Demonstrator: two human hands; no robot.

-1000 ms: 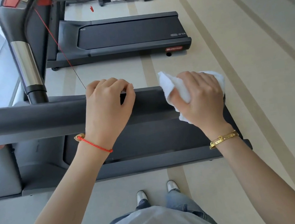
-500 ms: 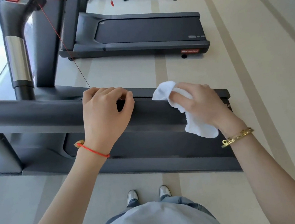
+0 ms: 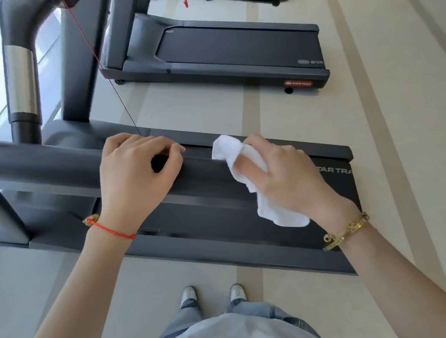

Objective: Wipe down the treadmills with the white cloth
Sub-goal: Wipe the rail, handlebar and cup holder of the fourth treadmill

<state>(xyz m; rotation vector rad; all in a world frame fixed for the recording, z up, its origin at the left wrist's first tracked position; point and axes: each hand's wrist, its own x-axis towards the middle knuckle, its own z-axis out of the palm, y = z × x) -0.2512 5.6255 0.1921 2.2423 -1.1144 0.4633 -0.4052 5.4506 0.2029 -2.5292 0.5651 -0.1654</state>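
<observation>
White cloth [image 3: 247, 171], gripped by the right hand [image 3: 287, 177], presses the near treadmill's handrail [image 3: 33, 169] at centre frame; the left hand [image 3: 138, 176] curls around that rail beside it. Second treadmill [image 3: 230, 52] stands upper centre.

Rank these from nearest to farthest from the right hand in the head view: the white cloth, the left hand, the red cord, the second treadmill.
1. white cloth: gripped in the right hand itself.
2. left hand: to its left, on the same handrail.
3. red cord: beyond the left hand, running up to the console.
4. second treadmill: farther back on the floor.
</observation>
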